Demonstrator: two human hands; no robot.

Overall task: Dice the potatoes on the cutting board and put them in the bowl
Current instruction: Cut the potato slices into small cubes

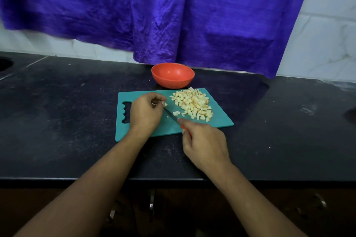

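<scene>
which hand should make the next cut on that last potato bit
Right. The right hand already grips the knife, its blade lying beside the last potato piece. The left hand pinches that piece steady on the cutting board.

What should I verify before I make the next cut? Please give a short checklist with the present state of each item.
1. Right hand grips the knife by its handle: ok.
2. Left hand pinches the small potato piece with its fingertips right beside the blade: not ok, probably too close.
3. Cutting board lies flat on the counter: ok.
4. Diced pile lies on the board to the right of the blade: ok.
5. Bowl stands upright and empty behind the board: ok.
6. Blade tip rests on the board: cannot tell.
</scene>
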